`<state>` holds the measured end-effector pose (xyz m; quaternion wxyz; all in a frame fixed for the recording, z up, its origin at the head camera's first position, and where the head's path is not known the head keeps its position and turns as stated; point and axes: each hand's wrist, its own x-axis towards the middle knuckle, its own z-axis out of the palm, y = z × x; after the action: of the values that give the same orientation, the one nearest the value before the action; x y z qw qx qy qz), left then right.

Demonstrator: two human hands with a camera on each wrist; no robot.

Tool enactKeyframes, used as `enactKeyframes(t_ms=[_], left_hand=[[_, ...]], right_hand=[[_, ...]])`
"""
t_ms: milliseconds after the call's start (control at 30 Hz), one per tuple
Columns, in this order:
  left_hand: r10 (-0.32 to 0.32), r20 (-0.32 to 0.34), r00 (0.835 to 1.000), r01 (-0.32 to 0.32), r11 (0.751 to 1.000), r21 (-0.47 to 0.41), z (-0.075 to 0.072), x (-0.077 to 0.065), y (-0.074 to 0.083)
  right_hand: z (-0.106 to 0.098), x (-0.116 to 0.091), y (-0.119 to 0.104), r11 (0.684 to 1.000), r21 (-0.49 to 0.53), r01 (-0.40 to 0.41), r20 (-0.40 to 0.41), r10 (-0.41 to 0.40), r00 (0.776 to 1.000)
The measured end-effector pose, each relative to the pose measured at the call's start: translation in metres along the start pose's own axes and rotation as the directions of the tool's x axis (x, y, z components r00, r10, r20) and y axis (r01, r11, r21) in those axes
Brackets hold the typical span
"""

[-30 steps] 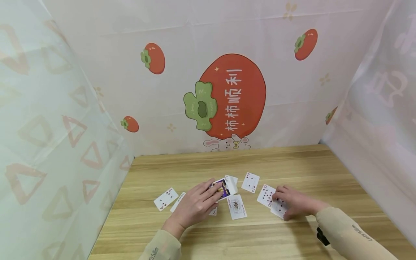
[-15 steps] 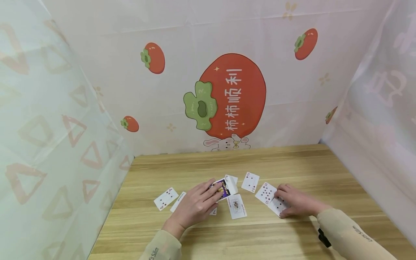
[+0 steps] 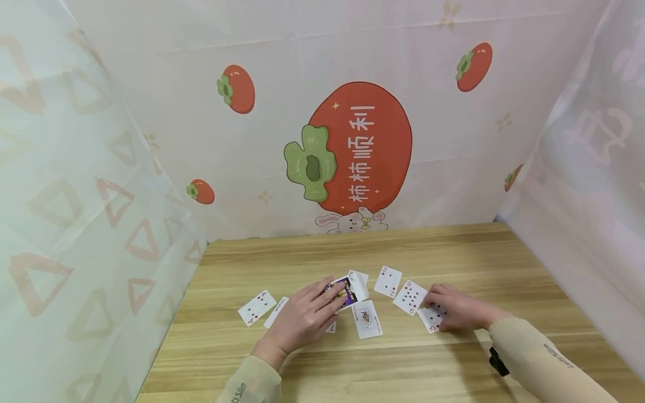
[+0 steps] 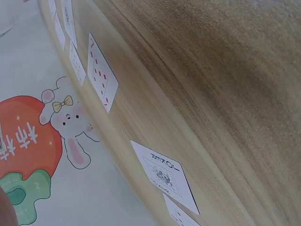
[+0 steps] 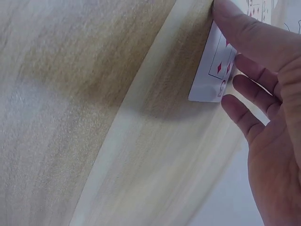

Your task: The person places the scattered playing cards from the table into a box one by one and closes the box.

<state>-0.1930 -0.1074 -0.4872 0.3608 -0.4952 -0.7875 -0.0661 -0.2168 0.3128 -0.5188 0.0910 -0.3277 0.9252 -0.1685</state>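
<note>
My left hand (image 3: 302, 319) lies over a dark printed card box (image 3: 349, 295) with a white flap, its fingers stretched across it. Only a sliver of that hand shows at the edge of the left wrist view. On the right side, my right hand (image 3: 456, 308) pinches a diamond playing card (image 3: 430, 321) low over the table, thumb on one edge and fingertips on the other. The right wrist view shows the near end of this card (image 5: 203, 84); the hand covers much of the rest. A nine of diamonds (image 3: 410, 297) lies against its upper left side.
A two of diamonds (image 3: 388, 281) and a joker (image 3: 367, 319) lie between the hands. Partly covered by the left hand are a seven of diamonds (image 4: 99, 73) and another joker (image 3: 274, 313). A four of diamonds (image 3: 257, 308) is at far left. Fabric walls surround the wooden table (image 3: 383, 369).
The nine of diamonds has slid slightly left and turned, and more of it shows. The right hand has shifted a little with its card, which has turned. The left hand has stayed put.
</note>
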Motion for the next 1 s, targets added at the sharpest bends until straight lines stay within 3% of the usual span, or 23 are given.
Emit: enactKeyframes(t_ms=[233, 433, 667, 833, 1000], left_hand=[[0.001, -0.002, 1.0, -0.001, 1.0, 0.003, 0.0, 0.0, 0.0], [0.004, -0.011, 1.0, -0.004, 1.0, 0.003, 0.0, 0.0, 0.0], [0.0, -0.005, 1.0, 0.0, 1.0, 0.012, -0.002, -0.001, -0.002], [0.0, 0.0, 1.0, 0.0, 1.0, 0.016, -0.003, -0.002, -0.003], [0.002, 0.001, 1.0, -0.002, 1.0, 0.017, -0.004, -0.003, -0.004]], right_hand=[[-0.001, 0.002, -0.003, 1.0, 0.018, 0.016, 0.007, -0.016, 1.0], [0.002, 0.006, -0.003, 1.0, 0.017, -0.024, 0.002, 0.024, 1.0], [0.003, 0.005, -0.004, 0.986, 0.143, -0.085, 0.03, 0.082, 0.996], [-0.002, 0.003, -0.006, 0.975, 0.217, -0.051, 0.038, 0.044, 0.998], [-0.016, 0.002, -0.009, 0.975, 0.223, 0.007, -0.002, -0.006, 1.0]])
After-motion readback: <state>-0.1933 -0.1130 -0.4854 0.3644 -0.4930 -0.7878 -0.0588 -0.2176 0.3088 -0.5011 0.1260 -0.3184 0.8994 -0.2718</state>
